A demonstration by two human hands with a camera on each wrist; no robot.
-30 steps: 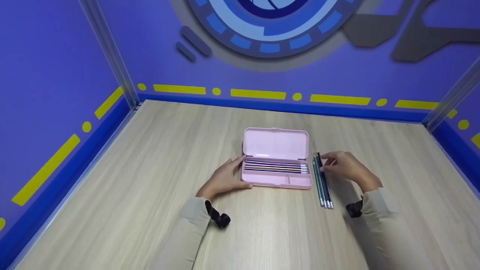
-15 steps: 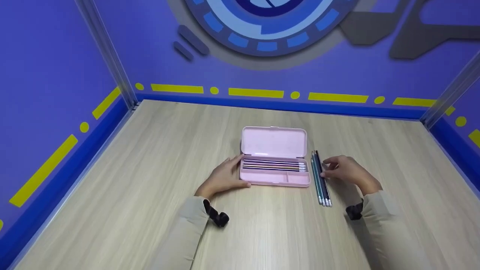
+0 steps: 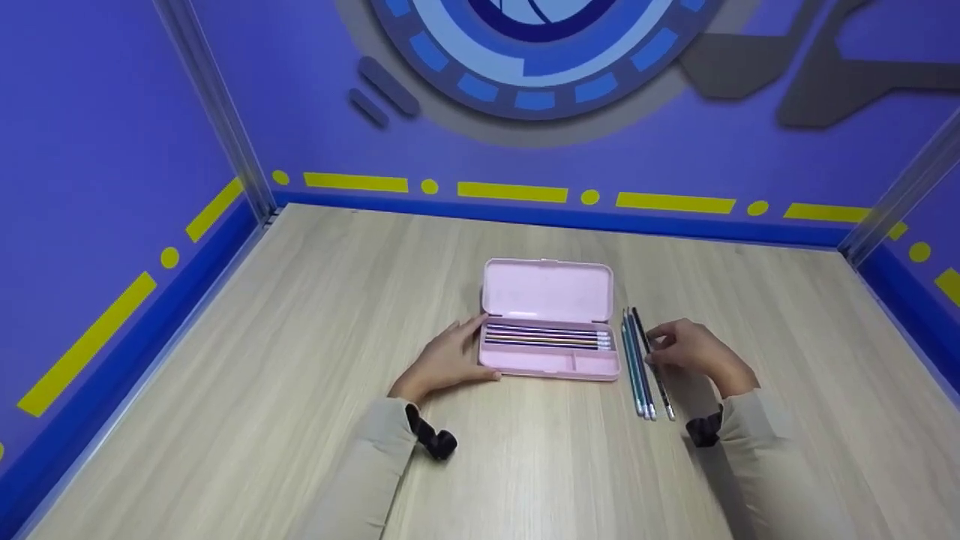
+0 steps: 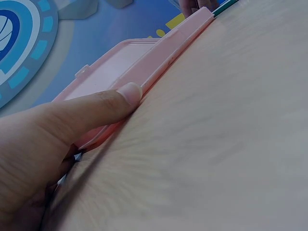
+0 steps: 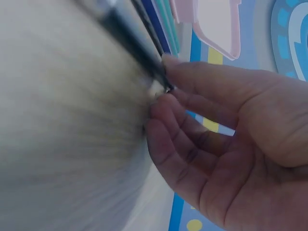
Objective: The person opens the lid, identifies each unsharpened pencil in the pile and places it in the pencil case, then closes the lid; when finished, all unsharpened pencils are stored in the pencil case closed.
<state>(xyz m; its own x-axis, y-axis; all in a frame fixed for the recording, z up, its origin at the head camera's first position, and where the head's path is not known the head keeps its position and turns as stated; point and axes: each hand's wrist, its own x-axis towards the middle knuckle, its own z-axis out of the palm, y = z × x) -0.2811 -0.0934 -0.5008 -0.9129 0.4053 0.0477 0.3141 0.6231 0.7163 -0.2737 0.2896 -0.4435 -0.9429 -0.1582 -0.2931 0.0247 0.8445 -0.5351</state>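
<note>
A pink pencil case (image 3: 529,361) lies open on the table, its lid (image 3: 549,291) tipped back. Several striped pencils (image 3: 544,337) fill its rear compartment; the front compartments hold nothing visible. My left hand (image 3: 442,361) grips the case's left end, the thumb (image 4: 130,92) against the front wall and the fingers round the left side, partly hidden. To the right of the case, my right hand (image 3: 701,352) pinches a dark pencil (image 3: 661,386) between thumb and fingers. That pencil's eraser end points toward me. Several teal and dark blue pencils (image 3: 637,371) lie side by side between it and the case.
The wood-grain table (image 3: 337,300) runs to a blue-purple back wall (image 3: 525,157) with yellow marks. Side walls rise at left and right, with metal posts (image 3: 217,105) in the corners. A black strap (image 3: 431,435) sits on each wrist.
My right hand has drawn the dark pencil to the right, opening a gap from the other loose pencils. The left hand stays on the case.
</note>
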